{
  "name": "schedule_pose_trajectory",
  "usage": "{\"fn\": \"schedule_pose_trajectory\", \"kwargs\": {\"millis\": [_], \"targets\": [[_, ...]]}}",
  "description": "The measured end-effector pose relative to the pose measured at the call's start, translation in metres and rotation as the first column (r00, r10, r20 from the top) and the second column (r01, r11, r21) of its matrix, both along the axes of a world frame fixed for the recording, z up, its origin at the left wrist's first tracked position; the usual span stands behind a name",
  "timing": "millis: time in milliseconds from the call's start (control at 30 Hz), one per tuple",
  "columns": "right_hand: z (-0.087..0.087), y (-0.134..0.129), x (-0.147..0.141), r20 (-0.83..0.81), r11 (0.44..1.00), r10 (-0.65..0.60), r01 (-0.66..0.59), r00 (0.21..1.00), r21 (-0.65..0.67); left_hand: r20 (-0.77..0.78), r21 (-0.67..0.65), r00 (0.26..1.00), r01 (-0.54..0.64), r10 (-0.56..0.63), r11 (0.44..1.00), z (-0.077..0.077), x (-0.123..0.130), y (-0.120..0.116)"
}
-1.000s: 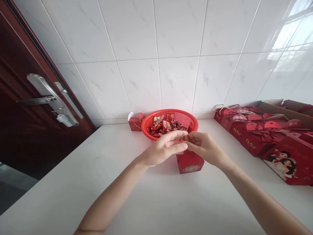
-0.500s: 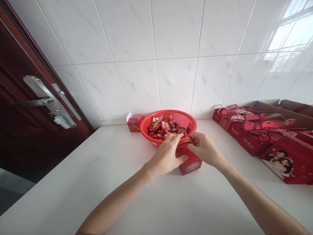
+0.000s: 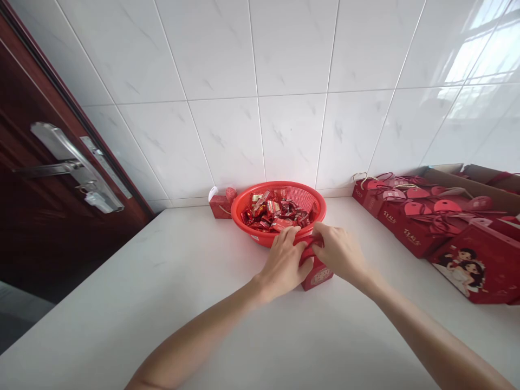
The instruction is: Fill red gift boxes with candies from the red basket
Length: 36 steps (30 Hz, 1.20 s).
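1. My right hand [image 3: 339,250] pinches the top of the small square red card box [image 3: 320,275].
2. My left hand [image 3: 283,266] is at its side; I can't tell if the fingers hold.
3. The box is on the white desk [image 3: 284,341], by the round red plastic basket [image 3: 266,239].

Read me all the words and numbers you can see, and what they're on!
Gold characters on the red boxes at right: possibly "百年好合", too small to be sure.
Round emblem on the small red box in front of the basket: unreadable.
White label on the basket: too small.
Candy wrappers: too small.
No numbers readable.
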State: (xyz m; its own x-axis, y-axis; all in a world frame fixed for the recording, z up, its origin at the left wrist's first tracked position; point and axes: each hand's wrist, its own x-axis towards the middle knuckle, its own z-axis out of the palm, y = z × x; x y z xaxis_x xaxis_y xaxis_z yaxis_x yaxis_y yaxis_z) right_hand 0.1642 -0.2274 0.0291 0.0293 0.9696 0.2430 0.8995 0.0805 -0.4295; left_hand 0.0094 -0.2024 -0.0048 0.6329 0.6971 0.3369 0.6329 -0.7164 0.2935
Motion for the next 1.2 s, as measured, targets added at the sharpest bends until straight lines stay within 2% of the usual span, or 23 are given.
{"fn": "schedule_pose_trajectory", "kwargs": {"millis": [67, 133, 300, 400, 567, 667, 767, 833, 900, 1033, 1200], "targets": [[0.003, -0.001, -0.001, 0.079, 0.998, -0.037, 0.033, 0.996, 0.048, -0.004, -0.003, 1.0, -0.005, 0.005, 1.0, 0.0, 0.001, 0.0], [0.008, 0.0, 0.0, 0.063, 0.995, -0.051, 0.046, 0.997, 0.088, 0.0, 0.003, 1.0, -0.008, 0.008, 1.0, -0.001, 0.001, 0.0], [0.019, 0.0, 0.01, -0.201, 0.996, 0.04, -0.023, 0.979, 0.086, 0.067, 0.044, 0.998, 0.004, -0.007, 0.999, -0.008, 0.001, 0.002], [0.023, -0.004, 0.015, -0.317, 0.997, 0.03, -0.004, 0.948, 0.083, 0.147, 0.057, 0.988, 0.048, -0.056, 0.997, -0.01, 0.002, 0.003], [0.023, -0.014, 0.026, -0.401, 0.993, 0.039, 0.01, 0.915, 0.118, 0.277, -0.061, 0.951, 0.157, -0.134, 0.986, -0.014, 0.006, 0.0], [0.027, -0.021, 0.04, -0.443, 0.99, 0.036, 0.027, 0.896, 0.136, 0.381, -0.104, 0.907, 0.237, -0.182, 0.966, -0.029, 0.008, -0.005], [0.035, -0.031, 0.06, -0.488, 0.977, 0.023, 0.084, 0.873, 0.196, 0.529, -0.034, 0.801, 0.35, -0.28, 0.936, -0.056, 0.013, -0.012], [0.041, -0.04, 0.073, -0.495, 0.974, 0.015, 0.1, 0.869, 0.205, 0.568, -0.01, 0.749, 0.421, -0.342, 0.907, -0.074, 0.018, -0.018], [0.045, -0.05, 0.085, -0.487, 0.971, 0.0, 0.116, 0.873, 0.208, 0.568, -0.05, 0.734, 0.483, -0.373, 0.874, -0.088, 0.022, -0.024], [0.047, -0.069, 0.115, -0.498, 0.949, -0.084, 0.222, 0.863, 0.225, 0.52, -0.141, 0.762, 0.522, -0.386, 0.841, -0.095, 0.024, -0.026], [0.043, -0.083, 0.162, -0.436, 0.892, -0.299, 0.411, 0.849, 0.188, 0.445, -0.289, 0.827, 0.495, -0.343, 0.819, -0.093, 0.023, -0.023]]}}
